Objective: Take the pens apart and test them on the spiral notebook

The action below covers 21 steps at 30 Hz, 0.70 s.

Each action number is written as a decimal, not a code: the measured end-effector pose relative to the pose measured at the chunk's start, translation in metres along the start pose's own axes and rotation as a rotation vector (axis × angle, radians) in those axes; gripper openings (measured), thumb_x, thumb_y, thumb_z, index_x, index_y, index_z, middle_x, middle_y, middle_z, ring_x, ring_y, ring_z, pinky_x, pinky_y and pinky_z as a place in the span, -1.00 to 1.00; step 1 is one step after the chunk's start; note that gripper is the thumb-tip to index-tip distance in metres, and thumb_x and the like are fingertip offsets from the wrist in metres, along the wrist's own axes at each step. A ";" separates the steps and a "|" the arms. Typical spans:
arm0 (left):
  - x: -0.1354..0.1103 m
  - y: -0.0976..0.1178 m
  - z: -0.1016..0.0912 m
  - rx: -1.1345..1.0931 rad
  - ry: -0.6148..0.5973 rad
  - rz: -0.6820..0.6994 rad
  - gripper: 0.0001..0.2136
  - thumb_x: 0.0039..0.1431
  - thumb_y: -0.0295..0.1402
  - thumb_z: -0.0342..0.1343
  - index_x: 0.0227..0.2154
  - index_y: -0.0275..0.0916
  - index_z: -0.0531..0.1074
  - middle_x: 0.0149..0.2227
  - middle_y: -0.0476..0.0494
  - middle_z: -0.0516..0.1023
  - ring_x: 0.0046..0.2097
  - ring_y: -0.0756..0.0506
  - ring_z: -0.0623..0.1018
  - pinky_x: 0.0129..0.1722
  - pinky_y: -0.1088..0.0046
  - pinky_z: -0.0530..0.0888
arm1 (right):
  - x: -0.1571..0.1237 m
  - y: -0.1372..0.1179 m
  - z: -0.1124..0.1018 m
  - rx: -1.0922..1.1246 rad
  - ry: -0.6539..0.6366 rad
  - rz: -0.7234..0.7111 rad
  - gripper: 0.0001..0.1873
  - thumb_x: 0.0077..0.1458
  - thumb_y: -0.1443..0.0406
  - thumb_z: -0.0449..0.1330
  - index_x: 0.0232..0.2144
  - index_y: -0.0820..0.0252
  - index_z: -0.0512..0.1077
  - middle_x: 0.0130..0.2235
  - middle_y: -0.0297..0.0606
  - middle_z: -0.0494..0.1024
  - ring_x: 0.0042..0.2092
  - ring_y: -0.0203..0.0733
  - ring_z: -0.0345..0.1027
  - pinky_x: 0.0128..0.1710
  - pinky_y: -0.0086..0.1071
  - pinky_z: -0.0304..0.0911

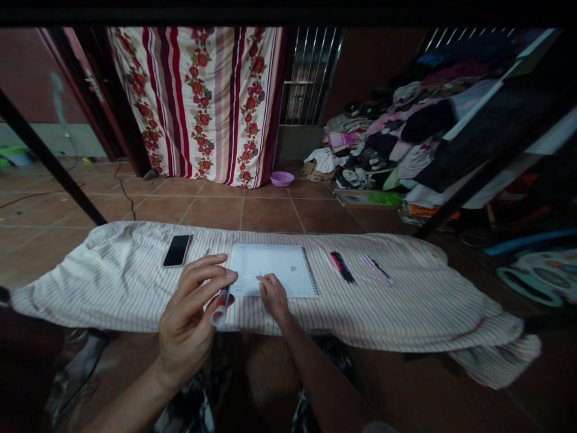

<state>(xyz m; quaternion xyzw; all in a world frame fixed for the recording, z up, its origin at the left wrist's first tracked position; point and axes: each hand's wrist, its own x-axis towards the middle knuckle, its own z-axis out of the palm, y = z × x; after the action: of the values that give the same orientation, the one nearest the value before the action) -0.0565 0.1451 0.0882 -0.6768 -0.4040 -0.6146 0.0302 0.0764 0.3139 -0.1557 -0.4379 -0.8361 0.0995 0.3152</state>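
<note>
My left hand [187,313] is raised close to the camera, left of the spiral notebook. Its thumb and fingers are closed round a small printed tube [220,314] with a pale, round end facing me; its exact kind does not show. The spiral notebook [274,264] lies open on the striped cloth, its coil on the right and a small dark mark on the page. Over the lower part of this page is my right hand [273,296], index finger stretched out and the others curled, with nothing visible in it. The fingertip seems to touch the paper.
The striped cloth [112,282] covers a low table. A phone [177,251] lies left of the notebook; several pens [343,268] and a pale pen [377,269] lie right. Dark bars slant at both sides. Beyond are a floral curtain [202,108], a purple basin [282,178] and piled clothes [383,138].
</note>
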 end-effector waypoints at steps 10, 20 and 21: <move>-0.017 -0.048 0.015 0.279 -0.045 -0.006 -0.74 0.09 -0.52 0.08 -0.16 -0.14 0.43 -0.23 -0.09 0.49 -0.02 -0.14 0.42 -0.06 0.20 0.39 | 0.000 0.001 0.002 0.004 0.006 -0.009 -0.68 0.14 0.38 -0.02 -0.12 0.12 0.44 -0.26 -0.20 0.42 -0.22 -0.21 0.31 -0.18 -0.39 0.25; -0.115 -0.148 0.038 0.619 -0.278 -0.345 -0.78 0.18 -0.32 -0.05 -0.24 -0.25 0.47 -0.34 -0.15 0.49 -0.25 -0.12 0.47 -0.27 0.34 0.47 | 0.000 -0.001 0.001 -0.006 -0.019 0.043 -0.69 0.12 0.38 0.01 -0.12 0.14 0.44 -0.23 -0.20 0.43 -0.20 -0.23 0.32 -0.15 -0.39 0.24; -0.120 -0.150 0.039 0.626 -0.290 -0.352 -0.77 0.19 -0.32 -0.06 -0.23 -0.25 0.46 -0.35 -0.15 0.48 -0.25 -0.12 0.46 -0.28 0.34 0.47 | 0.000 -0.001 0.001 -0.006 -0.016 0.050 -0.69 0.12 0.37 0.01 -0.12 0.14 0.44 -0.23 -0.20 0.43 -0.21 -0.23 0.32 -0.15 -0.39 0.24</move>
<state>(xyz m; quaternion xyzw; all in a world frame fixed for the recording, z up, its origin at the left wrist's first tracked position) -0.1022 0.2055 -0.0928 -0.6352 -0.6821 -0.3551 0.0718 0.0750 0.3137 -0.1556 -0.4587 -0.8277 0.1084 0.3046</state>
